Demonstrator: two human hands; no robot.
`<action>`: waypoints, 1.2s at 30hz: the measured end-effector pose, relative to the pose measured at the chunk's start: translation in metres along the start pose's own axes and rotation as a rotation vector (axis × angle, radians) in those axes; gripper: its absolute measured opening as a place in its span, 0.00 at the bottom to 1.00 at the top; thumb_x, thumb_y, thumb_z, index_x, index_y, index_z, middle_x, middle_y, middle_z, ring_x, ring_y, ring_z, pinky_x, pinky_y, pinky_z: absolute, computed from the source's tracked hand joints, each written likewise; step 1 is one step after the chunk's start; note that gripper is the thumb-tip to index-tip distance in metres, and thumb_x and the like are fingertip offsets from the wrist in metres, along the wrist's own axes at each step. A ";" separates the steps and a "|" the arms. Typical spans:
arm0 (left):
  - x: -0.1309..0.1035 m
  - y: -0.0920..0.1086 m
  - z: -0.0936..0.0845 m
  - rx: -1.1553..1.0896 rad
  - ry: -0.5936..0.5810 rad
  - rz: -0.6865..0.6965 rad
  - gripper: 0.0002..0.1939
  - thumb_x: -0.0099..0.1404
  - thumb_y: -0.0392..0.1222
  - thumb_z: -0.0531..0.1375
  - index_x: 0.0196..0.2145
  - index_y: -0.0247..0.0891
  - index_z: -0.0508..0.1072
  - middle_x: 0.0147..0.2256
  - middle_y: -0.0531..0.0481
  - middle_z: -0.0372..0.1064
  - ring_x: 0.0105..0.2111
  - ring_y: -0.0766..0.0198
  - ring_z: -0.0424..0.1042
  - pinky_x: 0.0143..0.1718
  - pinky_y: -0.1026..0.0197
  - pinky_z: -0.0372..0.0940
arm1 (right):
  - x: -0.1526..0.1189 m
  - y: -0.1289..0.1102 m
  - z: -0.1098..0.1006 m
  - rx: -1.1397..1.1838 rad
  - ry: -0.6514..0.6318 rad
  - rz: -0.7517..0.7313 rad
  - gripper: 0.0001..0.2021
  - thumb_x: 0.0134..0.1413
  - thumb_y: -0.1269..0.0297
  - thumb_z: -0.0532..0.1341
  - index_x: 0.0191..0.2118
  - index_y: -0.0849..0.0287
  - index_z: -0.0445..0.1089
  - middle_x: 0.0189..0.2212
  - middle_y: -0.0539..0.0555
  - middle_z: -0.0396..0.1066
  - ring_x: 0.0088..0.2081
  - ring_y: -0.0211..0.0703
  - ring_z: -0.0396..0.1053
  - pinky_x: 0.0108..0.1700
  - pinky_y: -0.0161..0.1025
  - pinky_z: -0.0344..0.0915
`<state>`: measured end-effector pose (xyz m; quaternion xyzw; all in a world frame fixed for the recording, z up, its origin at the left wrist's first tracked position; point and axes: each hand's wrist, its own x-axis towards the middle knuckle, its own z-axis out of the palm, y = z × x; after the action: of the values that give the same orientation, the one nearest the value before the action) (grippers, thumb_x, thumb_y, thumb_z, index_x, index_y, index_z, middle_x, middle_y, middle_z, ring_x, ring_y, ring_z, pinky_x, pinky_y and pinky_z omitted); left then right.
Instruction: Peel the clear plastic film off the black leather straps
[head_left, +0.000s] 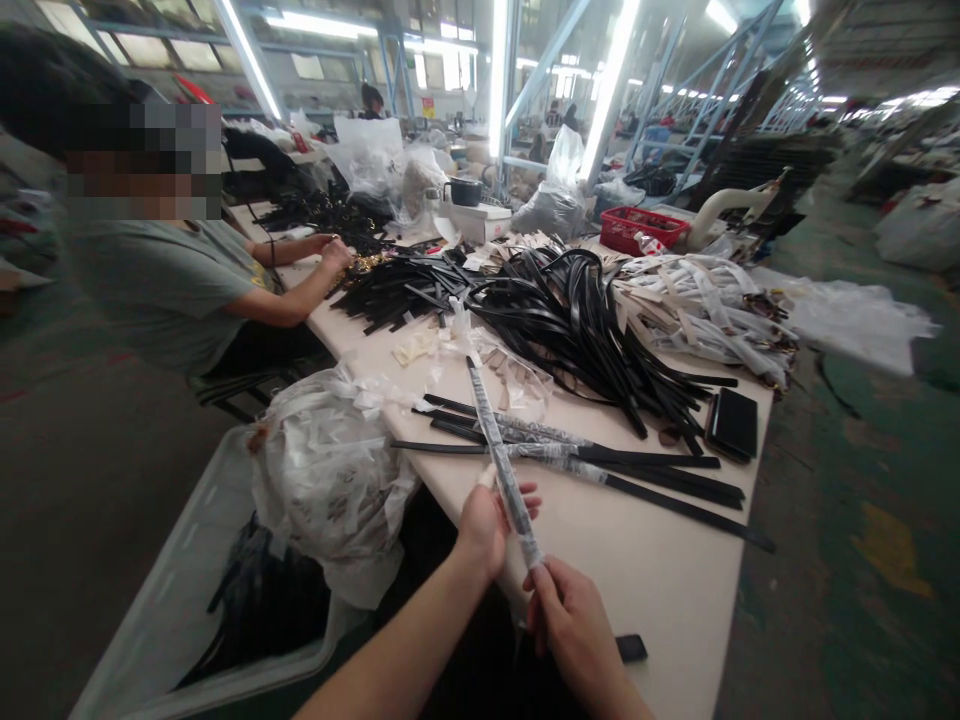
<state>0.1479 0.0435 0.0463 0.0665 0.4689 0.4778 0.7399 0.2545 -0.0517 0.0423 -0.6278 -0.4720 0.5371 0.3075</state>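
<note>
Wrapped strap [495, 440]: over the table [667, 590], long axis 11-to-5 o'clock, black tip toward 11.
Table room: bare top at 4 o'clock, edges at 9 and 3.
Right hand [574, 610]: fingers pinch the strap's 5 o'clock end.
Left hand [484, 520]: fingers loosely spread beneath its lower half.

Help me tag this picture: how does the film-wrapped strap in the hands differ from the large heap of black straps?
The film-wrapped strap is a single piece in plastic; the heap of black straps holds many, looking bare. The film-wrapped strap looks straight; many in the heap curve over one another. The film-wrapped strap is gripped by the right hand; the heap lies on the table. Both show long, narrow black material.
</note>
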 end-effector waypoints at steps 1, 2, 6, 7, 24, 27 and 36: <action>0.005 0.006 0.004 0.012 0.011 0.039 0.14 0.65 0.46 0.54 0.39 0.32 0.71 0.34 0.37 0.77 0.27 0.58 0.77 0.35 0.55 0.71 | 0.000 0.000 0.001 0.011 0.001 0.019 0.26 0.63 0.40 0.48 0.31 0.58 0.68 0.15 0.49 0.68 0.13 0.38 0.63 0.16 0.33 0.55; 0.008 0.007 0.007 0.030 0.026 0.082 0.13 0.64 0.46 0.55 0.39 0.33 0.70 0.34 0.37 0.77 0.26 0.58 0.77 0.34 0.55 0.71 | 0.001 0.000 0.001 0.017 0.007 0.029 0.26 0.63 0.39 0.49 0.31 0.58 0.68 0.15 0.48 0.68 0.13 0.38 0.62 0.16 0.33 0.55; -0.012 -0.028 0.007 0.073 0.087 0.186 0.16 0.64 0.51 0.56 0.39 0.34 0.69 0.34 0.40 0.77 0.26 0.58 0.76 0.27 0.59 0.68 | 0.008 -0.002 -0.002 -0.037 0.082 -0.029 0.26 0.64 0.41 0.49 0.29 0.58 0.68 0.18 0.52 0.71 0.18 0.41 0.67 0.21 0.34 0.60; -0.018 -0.037 0.005 0.068 0.101 0.194 0.17 0.64 0.53 0.57 0.38 0.34 0.69 0.34 0.40 0.77 0.27 0.58 0.77 0.26 0.61 0.67 | 0.009 -0.002 -0.003 -0.069 0.109 -0.060 0.26 0.64 0.41 0.50 0.29 0.58 0.69 0.20 0.53 0.72 0.21 0.41 0.68 0.23 0.34 0.61; -0.019 -0.034 -0.007 0.009 0.075 0.154 0.16 0.62 0.54 0.59 0.37 0.36 0.68 0.26 0.49 0.72 0.24 0.62 0.71 0.28 0.62 0.65 | 0.012 -0.007 -0.017 -0.034 -0.113 0.034 0.22 0.64 0.47 0.52 0.29 0.59 0.70 0.19 0.52 0.72 0.18 0.41 0.69 0.22 0.34 0.63; -0.015 -0.016 -0.006 0.025 0.047 0.237 0.17 0.62 0.55 0.60 0.37 0.38 0.67 0.21 0.55 0.67 0.21 0.64 0.69 0.28 0.62 0.64 | 0.024 -0.016 -0.038 0.027 -0.176 -0.036 0.19 0.62 0.50 0.55 0.33 0.60 0.74 0.27 0.55 0.77 0.30 0.46 0.76 0.35 0.38 0.70; -0.039 -0.052 -0.018 0.262 -0.176 0.125 0.17 0.65 0.56 0.58 0.37 0.36 0.69 0.22 0.51 0.68 0.21 0.63 0.69 0.26 0.62 0.62 | 0.150 -0.084 -0.022 0.294 -0.245 -0.001 0.20 0.54 0.47 0.64 0.38 0.62 0.72 0.26 0.54 0.75 0.23 0.39 0.71 0.27 0.35 0.66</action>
<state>0.1636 -0.0210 0.0325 0.2328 0.4554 0.4500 0.7321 0.2502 0.1204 0.0647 -0.5058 -0.4227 0.6724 0.3366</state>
